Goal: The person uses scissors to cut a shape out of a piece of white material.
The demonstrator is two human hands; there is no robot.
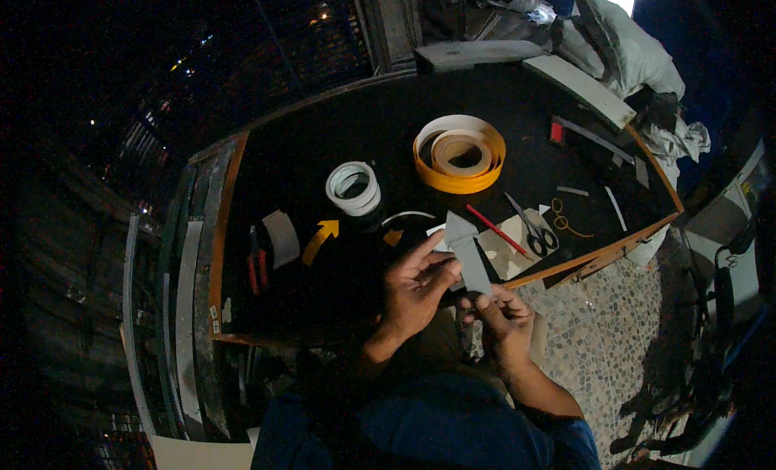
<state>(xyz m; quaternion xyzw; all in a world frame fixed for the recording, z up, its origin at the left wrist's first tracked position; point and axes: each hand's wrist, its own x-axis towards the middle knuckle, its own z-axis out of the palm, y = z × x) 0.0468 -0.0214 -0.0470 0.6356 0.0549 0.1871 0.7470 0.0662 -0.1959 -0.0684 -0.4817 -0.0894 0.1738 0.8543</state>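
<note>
Between my two hands, over the table's front edge, is a flat grey arrow-shaped piece (474, 266), its pointed head turned away from me. My right hand (508, 323) pinches its lower end between thumb and fingers. Near the arrowhead, my left hand (416, 290) has its thumb and fingers closed on the left side of the piece. Just beyond lie a red pencil (495, 229), black-handled scissors (535, 231) and a pale sheet of paper (508, 248). A yellow curved arrow (321, 240) rests left of my left hand.
The black table (299, 163) carries a yellow tape roll (462, 183), a white coil (353, 189), red-handled pliers (257, 264), a grey curved piece (281, 238), a red-and-grey try square (586, 134) and a yellow string loop (559, 215). Sacks (630, 50) stand behind its far right corner.
</note>
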